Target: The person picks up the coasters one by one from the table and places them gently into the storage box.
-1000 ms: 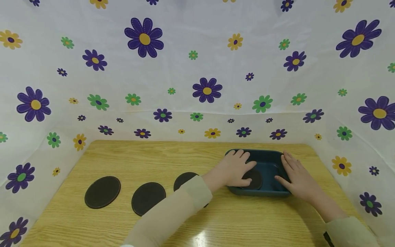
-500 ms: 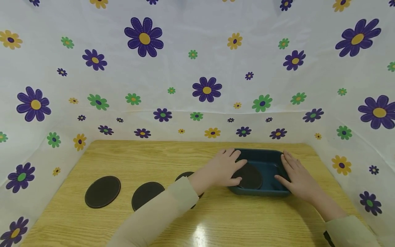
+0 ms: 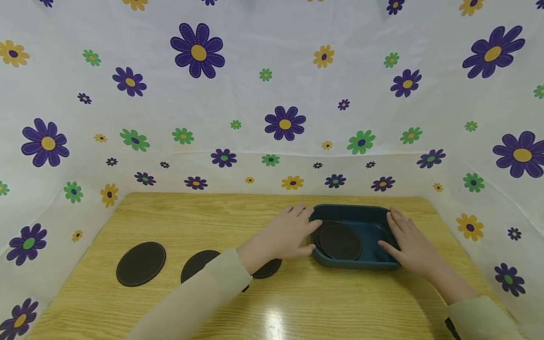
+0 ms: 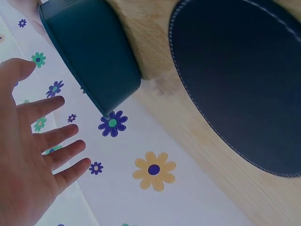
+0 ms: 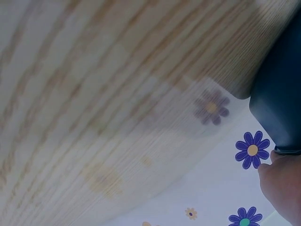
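Observation:
A dark teal rectangular container (image 3: pixel 361 265) stands at the right of the table in the head view. Inside its left part lie two round black coasters (image 3: pixel 341 242), one overlapping the other. My left hand (image 3: pixel 282 232) is just outside the left rim, fingers spread and nothing held; the left wrist view shows its bare palm beside the container (image 4: pixel 94 52). My right hand (image 3: pixel 410 243) rests on the right rim with fingers extended and the thumb reaching over the inside. In the right wrist view, part of that hand (image 5: pixel 284 183) meets the container's rim.
On the wooden table (image 3: pixel 204 212) to the left lie a black coaster (image 3: pixel 141 263), a second coaster (image 3: pixel 197 265) and a third coaster (image 3: pixel 268 269), the latter two partly hidden by my left arm. A white flowered cloth (image 3: pixel 238 104) encloses the back and sides.
My left hand has moved left from inside the container to outside its left rim, uncovering the two overlapping coasters. The right hand and container have stayed in place.

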`<state>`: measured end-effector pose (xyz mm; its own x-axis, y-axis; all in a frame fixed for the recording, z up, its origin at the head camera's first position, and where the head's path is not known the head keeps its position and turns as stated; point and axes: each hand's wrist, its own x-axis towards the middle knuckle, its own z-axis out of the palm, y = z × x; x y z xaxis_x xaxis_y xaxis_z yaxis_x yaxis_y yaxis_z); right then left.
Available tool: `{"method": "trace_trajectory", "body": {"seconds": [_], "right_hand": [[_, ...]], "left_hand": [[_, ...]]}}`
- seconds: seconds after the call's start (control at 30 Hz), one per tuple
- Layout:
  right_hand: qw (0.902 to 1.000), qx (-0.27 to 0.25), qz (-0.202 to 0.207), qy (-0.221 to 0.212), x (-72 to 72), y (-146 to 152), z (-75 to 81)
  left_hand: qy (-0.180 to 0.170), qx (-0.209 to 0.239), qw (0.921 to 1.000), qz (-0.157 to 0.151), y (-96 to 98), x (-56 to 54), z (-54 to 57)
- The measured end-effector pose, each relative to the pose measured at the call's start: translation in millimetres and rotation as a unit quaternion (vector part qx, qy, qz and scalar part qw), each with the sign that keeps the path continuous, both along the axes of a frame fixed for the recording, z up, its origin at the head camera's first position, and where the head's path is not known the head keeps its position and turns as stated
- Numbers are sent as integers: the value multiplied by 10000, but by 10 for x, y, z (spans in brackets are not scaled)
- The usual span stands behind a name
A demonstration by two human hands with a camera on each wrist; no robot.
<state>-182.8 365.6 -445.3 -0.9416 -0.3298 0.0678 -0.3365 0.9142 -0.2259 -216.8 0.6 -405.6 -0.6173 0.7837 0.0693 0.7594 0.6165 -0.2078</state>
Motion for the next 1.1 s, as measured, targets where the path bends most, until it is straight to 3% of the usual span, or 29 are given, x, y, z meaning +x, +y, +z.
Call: {"method": "trace_trajectory", "body": {"seconds": [0.23,0.67,0.93,1.1], "right_hand": [[10000,-49,-2,3,9,-3,4],[10000,-65,-2,-1,18,-17,1],[10000,-58,6,26,19,-17,5],[10000,-48,-12,-2,15,-14,1]], "left_hand": [[-21,26,10000,51,-208,60,-15],[-162,124,9998,21,-568,125,-293],[-492,-361,9979,222,-710,179,-488],[-370,-610,9971,254,-759,238,-559]]}}
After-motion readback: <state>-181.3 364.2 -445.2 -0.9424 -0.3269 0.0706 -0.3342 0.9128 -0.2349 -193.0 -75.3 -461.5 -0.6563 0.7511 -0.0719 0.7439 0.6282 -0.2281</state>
